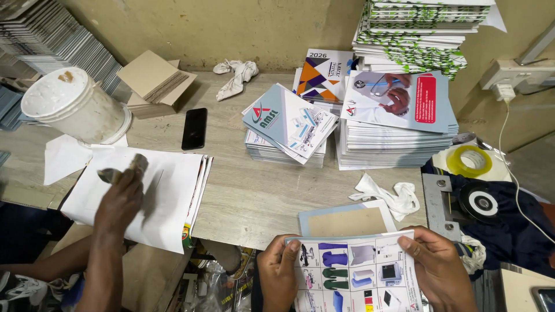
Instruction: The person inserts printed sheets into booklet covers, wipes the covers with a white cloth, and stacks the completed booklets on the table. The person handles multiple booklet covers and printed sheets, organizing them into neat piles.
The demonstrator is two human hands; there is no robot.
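My left hand (279,271) and my right hand (437,267) hold a printed catalogue sheet (354,271) by its two side edges at the bottom of the view, over the near table edge. The sheet shows small product pictures. Just beyond it lies a brown board on a pale blue sheet (346,220). At the left another person's hand (120,196) presses a brush or wad (124,169) onto a stack of white sheets (167,193).
On the wooden table (254,190) stand piles of printed booklets (287,124) (399,124), a white bucket (72,107), a black phone (195,128), white rags (390,196) (236,75), cardboard pieces (153,81) and a yellow tape roll (469,160). A metal device (462,202) sits at the right.
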